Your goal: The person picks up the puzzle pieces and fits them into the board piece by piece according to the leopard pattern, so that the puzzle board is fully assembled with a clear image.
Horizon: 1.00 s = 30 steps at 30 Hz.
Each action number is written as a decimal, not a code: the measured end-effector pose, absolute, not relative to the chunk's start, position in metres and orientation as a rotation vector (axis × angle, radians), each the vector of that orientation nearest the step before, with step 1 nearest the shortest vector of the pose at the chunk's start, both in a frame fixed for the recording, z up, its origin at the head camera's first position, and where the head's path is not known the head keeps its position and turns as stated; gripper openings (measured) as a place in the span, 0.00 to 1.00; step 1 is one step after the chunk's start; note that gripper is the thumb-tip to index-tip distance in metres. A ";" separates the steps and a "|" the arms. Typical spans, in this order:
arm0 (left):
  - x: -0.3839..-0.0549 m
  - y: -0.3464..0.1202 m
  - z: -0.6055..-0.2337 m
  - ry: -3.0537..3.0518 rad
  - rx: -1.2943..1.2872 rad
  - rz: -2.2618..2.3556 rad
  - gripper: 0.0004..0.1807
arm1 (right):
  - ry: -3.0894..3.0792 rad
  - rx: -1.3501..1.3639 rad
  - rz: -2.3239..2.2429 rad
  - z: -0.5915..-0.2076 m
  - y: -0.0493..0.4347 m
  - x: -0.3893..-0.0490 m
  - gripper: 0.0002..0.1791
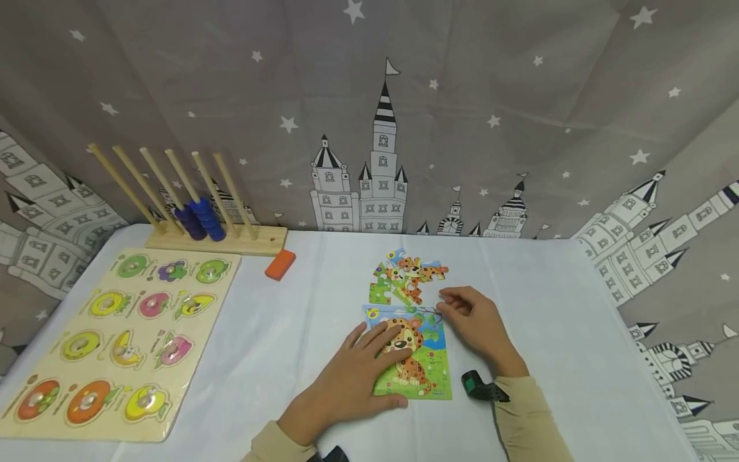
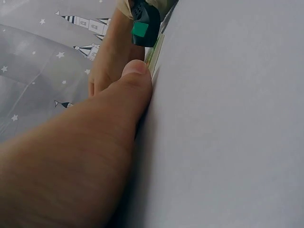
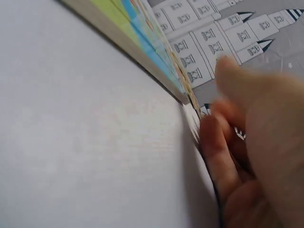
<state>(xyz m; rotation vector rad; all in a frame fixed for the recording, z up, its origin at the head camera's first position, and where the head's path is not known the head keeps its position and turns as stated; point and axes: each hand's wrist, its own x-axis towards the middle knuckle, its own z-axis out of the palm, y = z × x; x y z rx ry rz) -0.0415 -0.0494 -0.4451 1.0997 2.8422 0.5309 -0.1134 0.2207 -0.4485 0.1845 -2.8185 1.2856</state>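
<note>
A picture board (image 1: 435,375) with a cartoon leopard lies on the white table. Spread over its left part is my left hand (image 1: 358,369), fingers straight and resting on the picture; the thumb (image 2: 135,71) reaches along the near edge. Just beyond the board's far edge sits a cluster of jigsaw pieces (image 1: 398,274) with matching leopard parts, some overlapping or askew. By the board's far right corner is my right hand (image 1: 476,324), its fingers loosely bent. In the right wrist view, thumb and fingers (image 3: 216,145) stand apart with nothing visible between them.
At the left lies a wooden fruit knob puzzle (image 1: 199,350). Behind it stands a wooden peg rack (image 1: 260,240) with blue rings on two pegs. An orange block (image 1: 280,264) rests beside the rack. A grey castle-print curtain (image 1: 462,77) borders the table's back.
</note>
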 end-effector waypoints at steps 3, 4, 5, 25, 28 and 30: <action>-0.042 -0.050 -0.446 2.848 1.099 0.532 0.41 | -2.777 0.141 1.279 -0.450 0.223 -0.125 0.21; -0.042 -0.050 -0.446 2.847 1.098 0.537 0.41 | -2.777 0.139 1.255 -0.449 0.224 -0.129 0.22; -0.042 -0.051 -0.446 2.843 1.101 0.543 0.41 | -2.781 0.142 1.222 -0.450 0.224 -0.134 0.23; -0.041 -0.053 -0.448 2.826 1.075 0.575 0.41 | -2.700 -0.169 1.321 -0.453 0.218 -0.166 0.14; -0.041 -0.052 -0.447 2.826 1.065 0.597 0.41 | -2.696 -0.190 1.418 -0.451 0.220 -0.154 0.15; -0.041 -0.050 -0.447 2.828 1.058 0.614 0.40 | -2.718 -0.175 1.476 -0.447 0.221 -0.146 0.15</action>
